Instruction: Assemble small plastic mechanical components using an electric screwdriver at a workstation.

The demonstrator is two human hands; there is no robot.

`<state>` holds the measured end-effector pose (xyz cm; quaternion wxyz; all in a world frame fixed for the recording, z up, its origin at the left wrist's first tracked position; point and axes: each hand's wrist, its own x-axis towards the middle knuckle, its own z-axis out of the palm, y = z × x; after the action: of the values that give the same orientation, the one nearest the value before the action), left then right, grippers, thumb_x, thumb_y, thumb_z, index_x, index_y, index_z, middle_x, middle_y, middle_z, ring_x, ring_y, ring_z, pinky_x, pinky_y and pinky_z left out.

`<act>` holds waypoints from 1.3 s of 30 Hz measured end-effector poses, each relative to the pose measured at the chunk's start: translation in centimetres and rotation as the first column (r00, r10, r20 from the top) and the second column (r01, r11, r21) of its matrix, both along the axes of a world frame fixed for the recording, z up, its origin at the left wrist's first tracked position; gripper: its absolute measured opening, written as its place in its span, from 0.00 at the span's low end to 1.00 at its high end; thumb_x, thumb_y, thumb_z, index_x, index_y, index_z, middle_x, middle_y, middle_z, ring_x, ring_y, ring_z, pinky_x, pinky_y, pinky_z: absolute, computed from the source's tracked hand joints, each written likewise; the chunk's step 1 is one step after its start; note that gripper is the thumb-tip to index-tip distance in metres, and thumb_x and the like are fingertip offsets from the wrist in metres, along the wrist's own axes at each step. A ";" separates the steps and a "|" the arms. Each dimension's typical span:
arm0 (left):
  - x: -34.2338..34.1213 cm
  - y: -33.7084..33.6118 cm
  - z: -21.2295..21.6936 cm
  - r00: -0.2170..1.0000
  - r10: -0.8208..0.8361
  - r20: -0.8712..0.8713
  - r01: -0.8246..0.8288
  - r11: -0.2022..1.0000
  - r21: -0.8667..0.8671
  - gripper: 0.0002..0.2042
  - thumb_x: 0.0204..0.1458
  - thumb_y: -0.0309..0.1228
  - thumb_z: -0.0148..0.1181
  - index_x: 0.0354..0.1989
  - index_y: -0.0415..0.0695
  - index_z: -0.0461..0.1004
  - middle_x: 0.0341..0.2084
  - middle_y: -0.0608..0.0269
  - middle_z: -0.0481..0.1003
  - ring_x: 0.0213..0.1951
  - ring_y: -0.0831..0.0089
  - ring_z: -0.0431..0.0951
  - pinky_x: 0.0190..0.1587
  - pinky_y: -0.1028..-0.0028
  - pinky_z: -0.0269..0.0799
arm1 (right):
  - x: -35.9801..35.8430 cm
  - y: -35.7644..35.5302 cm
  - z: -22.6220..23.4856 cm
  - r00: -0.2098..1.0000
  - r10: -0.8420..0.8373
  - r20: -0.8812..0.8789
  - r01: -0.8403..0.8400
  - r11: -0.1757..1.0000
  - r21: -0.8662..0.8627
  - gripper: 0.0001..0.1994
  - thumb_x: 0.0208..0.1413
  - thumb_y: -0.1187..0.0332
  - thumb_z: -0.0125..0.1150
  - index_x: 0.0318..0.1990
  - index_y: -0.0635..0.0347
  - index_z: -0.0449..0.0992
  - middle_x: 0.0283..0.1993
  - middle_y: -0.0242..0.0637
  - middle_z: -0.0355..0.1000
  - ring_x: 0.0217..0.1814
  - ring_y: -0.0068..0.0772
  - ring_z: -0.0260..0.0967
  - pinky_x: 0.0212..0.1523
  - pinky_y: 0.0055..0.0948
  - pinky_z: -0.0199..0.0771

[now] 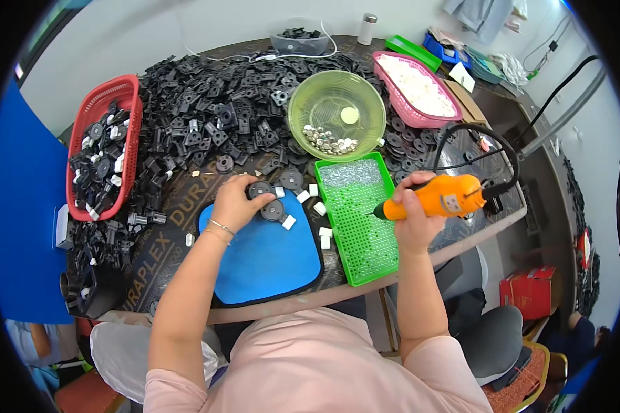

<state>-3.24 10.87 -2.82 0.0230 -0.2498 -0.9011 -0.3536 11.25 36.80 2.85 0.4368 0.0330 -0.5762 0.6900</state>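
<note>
My right hand is wrapped round an orange electric screwdriver. Its dark tip points left, over a green perforated tray whose holes hold many small screws, with a loose heap of them at the far end. At the far edge of a blue mat, my left hand pinches a black round plastic part between thumb and fingers. A second black disc lies against the thumb, and a third disc sits just beyond. Small white blocks lie between mat and tray.
A large heap of black parts covers the table's back. A green round basket holds small metal pieces. Red basket with black and white parts stands left; pink basket with white pieces, far right. The screwdriver's black cable loops right.
</note>
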 end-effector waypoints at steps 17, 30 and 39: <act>0.9 -2.8 0.9 0.993 0.112 -0.045 -0.111 0.994 0.017 0.21 0.36 0.38 0.72 0.35 0.36 0.75 0.31 0.51 0.76 0.33 0.59 0.77 0.37 0.68 0.73 | -1.2 0.6 -0.9 0.999 -0.006 0.044 0.003 0.998 0.055 0.11 0.47 0.82 0.56 0.39 0.64 0.65 0.35 0.40 0.67 0.27 0.26 0.66 0.32 0.25 0.70; 11.3 -0.1 2.7 0.957 -0.289 -0.034 0.291 0.951 0.109 0.22 0.33 0.34 0.73 0.38 0.42 0.75 0.37 0.57 0.75 0.42 0.60 0.73 0.46 0.66 0.69 | -0.2 -1.2 2.9 0.972 0.224 -0.071 -0.231 0.966 -0.112 0.09 0.49 0.77 0.56 0.37 0.63 0.65 0.33 0.39 0.64 0.25 0.27 0.64 0.28 0.25 0.67; 11.1 1.7 -0.8 0.923 -0.381 -0.048 0.384 0.910 0.155 0.27 0.30 0.43 0.73 0.41 0.44 0.74 0.40 0.61 0.74 0.46 0.59 0.69 0.49 0.65 0.62 | 1.5 -6.5 2.8 0.892 0.442 0.094 -0.450 0.851 0.272 0.13 0.48 0.72 0.63 0.37 0.64 0.65 0.32 0.41 0.64 0.25 0.28 0.67 0.27 0.23 0.71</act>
<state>7.85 12.56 -3.64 -0.0191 -0.4216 -0.8028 -0.4212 12.73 30.33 5.60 0.2475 0.2187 -0.6526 0.6820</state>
